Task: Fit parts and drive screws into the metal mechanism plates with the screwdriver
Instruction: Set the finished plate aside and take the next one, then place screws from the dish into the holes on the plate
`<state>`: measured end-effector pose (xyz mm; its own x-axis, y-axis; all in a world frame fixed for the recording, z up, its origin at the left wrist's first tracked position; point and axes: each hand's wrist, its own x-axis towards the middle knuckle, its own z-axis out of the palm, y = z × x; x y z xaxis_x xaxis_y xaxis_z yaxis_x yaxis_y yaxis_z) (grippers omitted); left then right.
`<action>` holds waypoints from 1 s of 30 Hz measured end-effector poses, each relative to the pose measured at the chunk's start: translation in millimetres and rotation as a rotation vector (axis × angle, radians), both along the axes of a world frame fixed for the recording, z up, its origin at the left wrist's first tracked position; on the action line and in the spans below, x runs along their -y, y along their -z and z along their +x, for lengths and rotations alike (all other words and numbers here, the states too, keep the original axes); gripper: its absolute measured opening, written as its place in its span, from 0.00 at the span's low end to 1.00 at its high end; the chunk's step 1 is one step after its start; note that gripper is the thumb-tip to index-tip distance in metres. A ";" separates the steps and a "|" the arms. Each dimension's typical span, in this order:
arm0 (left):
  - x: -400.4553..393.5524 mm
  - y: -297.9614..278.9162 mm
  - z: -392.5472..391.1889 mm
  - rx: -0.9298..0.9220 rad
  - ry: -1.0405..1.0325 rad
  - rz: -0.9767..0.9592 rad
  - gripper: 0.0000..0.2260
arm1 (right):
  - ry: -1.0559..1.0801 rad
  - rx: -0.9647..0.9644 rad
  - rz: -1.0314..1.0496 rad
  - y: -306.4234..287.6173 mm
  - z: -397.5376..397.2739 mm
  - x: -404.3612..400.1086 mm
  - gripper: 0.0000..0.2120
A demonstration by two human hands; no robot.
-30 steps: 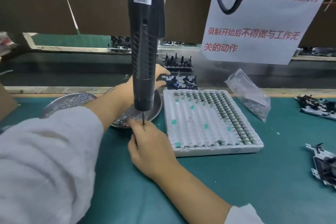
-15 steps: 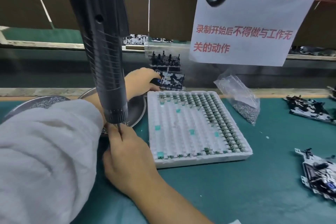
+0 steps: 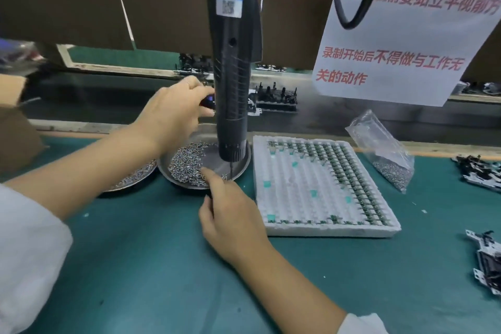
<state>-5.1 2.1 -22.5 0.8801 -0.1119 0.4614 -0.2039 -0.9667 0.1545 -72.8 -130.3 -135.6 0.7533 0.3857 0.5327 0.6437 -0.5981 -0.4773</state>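
A black electric screwdriver [image 3: 232,62] with a blue-and-white code label is hanging upright over a round, shallow metal dish [image 3: 238,168] that is heaped on its left side with small silver screws [image 3: 185,161]; its thin bit is pointing down into the dish. The left hand [image 3: 173,114] is being held beside the screwdriver barrel with its fingers curled around a small dark object [image 3: 208,102] (what it is cannot be told). The right hand [image 3: 230,214] is being rested on the teal mat [image 3: 151,266], its forefinger stretched into the screws at the near edge of the dish, just beside the bit; whether a screw is being pinched cannot be told. A second metal dish of screws [image 3: 130,179] is lying just left of the first, partly hidden by the left forearm. A white foam tray [image 3: 298,192] with small green parts along its right rows is lying just right of the dish. Metal mechanism plates with black fittings [image 3: 273,100] are standing on the belt behind the screwdriver, and more [image 3: 485,263] are lying at the right edge of the mat. A clear plastic bag of screws [image 3: 385,154] is leaning beyond the tray. A white paper notice with red characters [image 3: 401,35] is hanging above.
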 end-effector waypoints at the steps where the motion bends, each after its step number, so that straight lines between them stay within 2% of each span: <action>1: -11.8 1.7 -8.6 0.002 -0.012 -0.016 0.17 | -0.010 0.001 0.030 -1.7 -1.6 0.8 0.24; 3: -40.3 7.5 -37.3 0.069 -0.011 -0.024 0.18 | -0.015 0.014 0.140 -3.6 -4.8 2.1 0.21; 6: -64.8 25.2 -92.0 0.154 0.080 0.031 0.14 | -0.007 0.002 0.391 -4.7 -11.4 4.9 0.17; 9: -64.4 47.6 -143.3 0.128 0.137 0.028 0.19 | 0.004 0.150 0.489 -5.6 -18.1 11.9 0.15; 11: -59.0 62.2 -169.6 0.093 0.172 0.056 0.23 | -0.054 0.269 0.407 -7.4 -24.0 14.7 0.14; 13: -53.8 76.4 -186.5 0.035 0.190 0.086 0.24 | -0.201 0.311 0.217 -9.1 -29.9 14.1 0.14; 16: -52.8 90.1 -194.7 -0.040 0.196 0.067 0.21 | -0.384 0.300 -0.135 -6.7 -33.5 11.9 0.19; 18: -56.5 92.5 -195.9 -0.068 0.203 0.024 0.20 | -0.417 0.272 -0.272 -4.5 -32.4 12.3 0.23; 22: -82.4 87.8 -190.7 0.016 0.099 -0.093 0.21 | -0.377 0.268 -0.308 -2.7 -29.4 14.3 0.22; 27: -135.8 84.4 -190.0 -0.013 -0.265 0.044 0.23 | -0.321 0.257 -0.292 -0.1 -28.0 12.3 0.19; 30: -150.9 87.0 -199.9 -0.069 -0.356 0.087 0.23 | -0.327 0.248 -0.281 0.2 -27.0 12.2 0.18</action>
